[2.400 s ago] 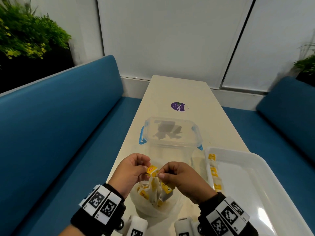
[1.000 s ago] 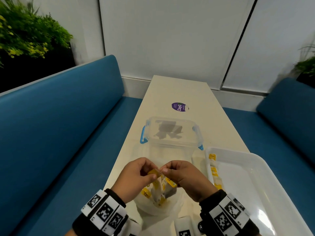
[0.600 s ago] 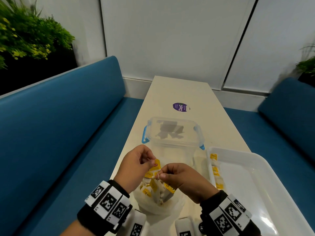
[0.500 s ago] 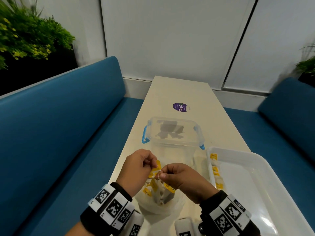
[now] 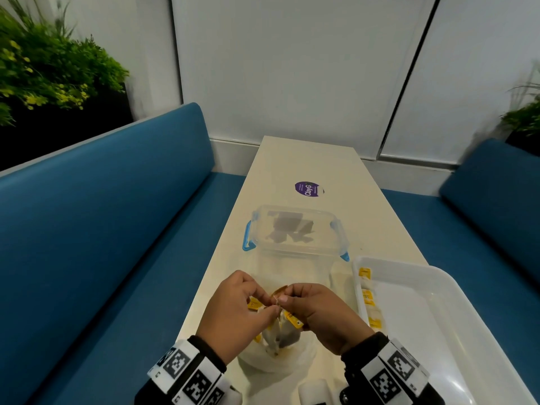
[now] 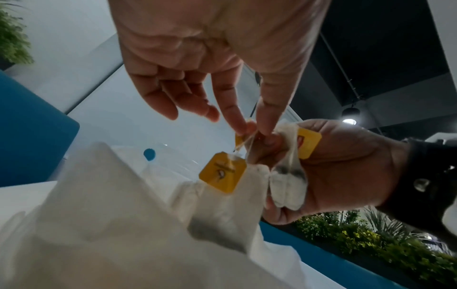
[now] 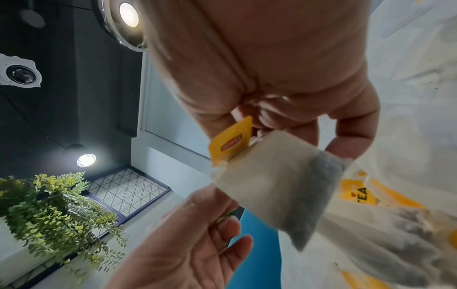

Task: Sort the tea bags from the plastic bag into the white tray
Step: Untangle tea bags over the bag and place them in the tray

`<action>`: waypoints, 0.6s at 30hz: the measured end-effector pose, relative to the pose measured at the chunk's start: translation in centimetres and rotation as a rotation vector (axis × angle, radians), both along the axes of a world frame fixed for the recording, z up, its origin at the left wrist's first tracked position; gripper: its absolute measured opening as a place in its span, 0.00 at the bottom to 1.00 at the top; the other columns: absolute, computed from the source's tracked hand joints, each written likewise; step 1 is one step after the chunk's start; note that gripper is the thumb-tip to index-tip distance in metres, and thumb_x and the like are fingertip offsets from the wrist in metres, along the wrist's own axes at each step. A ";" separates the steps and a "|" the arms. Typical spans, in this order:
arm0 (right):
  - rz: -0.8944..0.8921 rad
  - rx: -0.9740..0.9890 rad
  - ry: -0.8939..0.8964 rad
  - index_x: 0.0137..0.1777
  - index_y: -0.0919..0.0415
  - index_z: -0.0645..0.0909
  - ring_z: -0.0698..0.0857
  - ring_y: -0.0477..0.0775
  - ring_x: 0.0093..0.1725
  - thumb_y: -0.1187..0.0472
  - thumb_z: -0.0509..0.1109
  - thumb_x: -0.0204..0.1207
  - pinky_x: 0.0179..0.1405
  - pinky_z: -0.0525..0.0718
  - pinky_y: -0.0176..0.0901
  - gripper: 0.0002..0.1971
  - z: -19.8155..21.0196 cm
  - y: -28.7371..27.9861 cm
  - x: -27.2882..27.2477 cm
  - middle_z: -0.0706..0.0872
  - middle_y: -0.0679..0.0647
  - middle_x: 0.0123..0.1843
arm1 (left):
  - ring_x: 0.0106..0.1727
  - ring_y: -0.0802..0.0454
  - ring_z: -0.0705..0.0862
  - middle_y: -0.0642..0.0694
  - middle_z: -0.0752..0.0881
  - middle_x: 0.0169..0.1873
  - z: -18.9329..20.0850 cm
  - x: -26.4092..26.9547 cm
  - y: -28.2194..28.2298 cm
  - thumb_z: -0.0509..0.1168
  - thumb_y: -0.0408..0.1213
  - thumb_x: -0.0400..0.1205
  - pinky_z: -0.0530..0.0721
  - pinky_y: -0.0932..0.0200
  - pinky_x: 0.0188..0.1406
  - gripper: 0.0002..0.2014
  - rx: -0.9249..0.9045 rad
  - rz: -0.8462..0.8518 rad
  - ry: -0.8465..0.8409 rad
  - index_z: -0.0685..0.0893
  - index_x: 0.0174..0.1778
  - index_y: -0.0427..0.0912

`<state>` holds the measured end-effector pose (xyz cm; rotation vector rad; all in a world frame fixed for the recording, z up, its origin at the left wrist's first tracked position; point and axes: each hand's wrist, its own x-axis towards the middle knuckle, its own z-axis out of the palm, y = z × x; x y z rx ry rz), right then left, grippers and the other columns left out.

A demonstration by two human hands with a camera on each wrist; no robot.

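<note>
Over the open plastic bag [image 5: 274,356] both hands meet. My right hand [image 5: 285,298] grips one tea bag [image 7: 279,185] by its top, the yellow tag [image 7: 231,144] sticking out beside the fingers. My left hand [image 6: 249,129] pinches tangled tea bag strings between thumb and forefinger, right against the right hand. A second yellow tag [image 6: 222,172] dangles from those strings over the plastic bag [image 6: 111,215]. More tea bags [image 7: 408,224] lie inside it. The white tray [image 5: 496,331] sits to the right, with several tea bags [image 5: 367,299] along its left wall.
A clear lidded container [image 5: 295,232] with blue clips stands just beyond the hands on the narrow cream table [image 5: 306,165]. Blue benches [image 5: 102,229] run along both sides. A purple sticker [image 5: 308,189] lies farther back. The table's left edge is close to my left hand.
My left hand, which had pulled a tag up and away to the left, has come back against the right hand. The right hand keeps its tea bag over the bag.
</note>
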<state>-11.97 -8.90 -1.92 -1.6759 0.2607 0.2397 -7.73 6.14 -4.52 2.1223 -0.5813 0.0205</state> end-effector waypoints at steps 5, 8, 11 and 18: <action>-0.031 -0.007 -0.008 0.36 0.57 0.84 0.76 0.38 0.23 0.66 0.65 0.80 0.24 0.73 0.28 0.12 0.0 0.3 0.0 0.82 0.48 0.29 | 0.38 0.62 0.76 0.53 0.80 0.42 -0.3 0.2 -0.4 0.75 0.36 0.72 0.72 0.77 0.36 0.08 -0.065 0.021 0.138 0.84 0.33 0.53; -0.050 0.008 -0.009 0.38 0.57 0.85 0.79 0.40 0.27 0.66 0.65 0.80 0.25 0.75 0.29 0.11 0.0 0.4 -0.1 0.85 0.52 0.34 | 0.36 0.61 0.76 0.51 0.81 0.40 -0.5 0.3 -0.5 0.74 0.33 0.72 0.73 0.75 0.35 0.09 -0.121 0.010 0.216 0.83 0.32 0.51; -0.063 0.030 -0.021 0.39 0.58 0.86 0.80 0.46 0.32 0.66 0.65 0.79 0.30 0.77 0.34 0.10 0.1 0.3 -0.2 0.86 0.56 0.38 | 0.33 0.59 0.75 0.50 0.81 0.37 -0.5 0.4 -0.5 0.74 0.31 0.73 0.75 0.72 0.34 0.09 -0.171 -0.012 0.268 0.84 0.32 0.49; -0.117 0.029 -0.021 0.41 0.61 0.85 0.82 0.47 0.33 0.65 0.68 0.78 0.29 0.78 0.34 0.06 -0.4 0.0 -0.2 0.87 0.57 0.40 | 0.32 0.52 0.79 0.48 0.85 0.26 -0.5 1.3 0.4 0.74 0.26 0.71 0.82 0.62 0.36 0.10 -0.321 -0.074 0.414 0.86 0.28 0.45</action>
